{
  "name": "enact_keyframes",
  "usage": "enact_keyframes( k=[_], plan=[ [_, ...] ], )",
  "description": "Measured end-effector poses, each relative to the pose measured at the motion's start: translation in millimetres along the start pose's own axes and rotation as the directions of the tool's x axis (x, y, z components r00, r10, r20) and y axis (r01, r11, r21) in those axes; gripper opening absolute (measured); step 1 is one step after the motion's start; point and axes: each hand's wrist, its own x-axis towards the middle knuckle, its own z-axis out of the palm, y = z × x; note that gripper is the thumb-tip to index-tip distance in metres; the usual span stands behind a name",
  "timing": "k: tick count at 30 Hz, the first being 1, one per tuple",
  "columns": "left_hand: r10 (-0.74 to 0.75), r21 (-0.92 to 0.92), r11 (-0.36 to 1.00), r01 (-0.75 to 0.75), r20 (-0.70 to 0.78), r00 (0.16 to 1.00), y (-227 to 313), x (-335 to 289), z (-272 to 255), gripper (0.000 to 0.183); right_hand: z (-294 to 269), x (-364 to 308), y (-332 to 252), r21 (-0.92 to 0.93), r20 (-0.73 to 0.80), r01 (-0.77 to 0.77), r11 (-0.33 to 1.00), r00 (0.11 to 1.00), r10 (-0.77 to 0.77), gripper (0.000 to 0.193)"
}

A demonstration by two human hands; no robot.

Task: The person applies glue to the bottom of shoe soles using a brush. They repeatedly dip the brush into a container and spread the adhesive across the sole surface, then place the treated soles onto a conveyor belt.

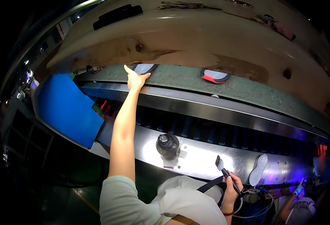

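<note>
A long steel worktop (202, 157) gleams under bright light, with a grey-green belt (247, 90) running behind it beneath a cream machine hood (195, 33). A blue panel (65, 108) stands left. The floor (60, 202) lies dark green.

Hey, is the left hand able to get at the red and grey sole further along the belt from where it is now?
Probably yes. The left hand already rests on the dark sole on the same belt, and nothing lies between it and the red and grey sole; it would need a sideways stretch.
</note>
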Motion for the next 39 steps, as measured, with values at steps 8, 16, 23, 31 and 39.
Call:
enact_keyframes(
  k=[8,16,23,31,39],
  plan=[
    [0.129,-0.114,0.986,-0.126,0.017,0.992,-23,22,14,0.117,19,16,1,-0.027,0.095,-0.057,0.998,0.994,0.059,0.017],
    [0.014,0.006,1.000,-0.014,-0.008,1.000,-8,18,2,0.088,31,32,-5,0.007,0.214,-0.024,1.000,0.977,0.022,0.017],
    [0.119,-0.089,0.988,-0.125,-0.065,0.991,-37,-28,-38,0.084,15,30,6,0.024,0.179,-0.104,0.994,0.979,0.098,0.018],
    [0.256,-0.708,0.521,-0.477,-0.403,0.879,-100,-131,-8,0.109,27,56,-8,0.009,0.292,-0.085,0.996,0.953,0.079,0.017],
    [0.401,-0.728,0.485,-0.484,-0.306,0.863,-64,-106,4,0.034,60,87,-46,0.034,0.445,0.062,0.998,0.893,-0.070,0.017]
  ],
)
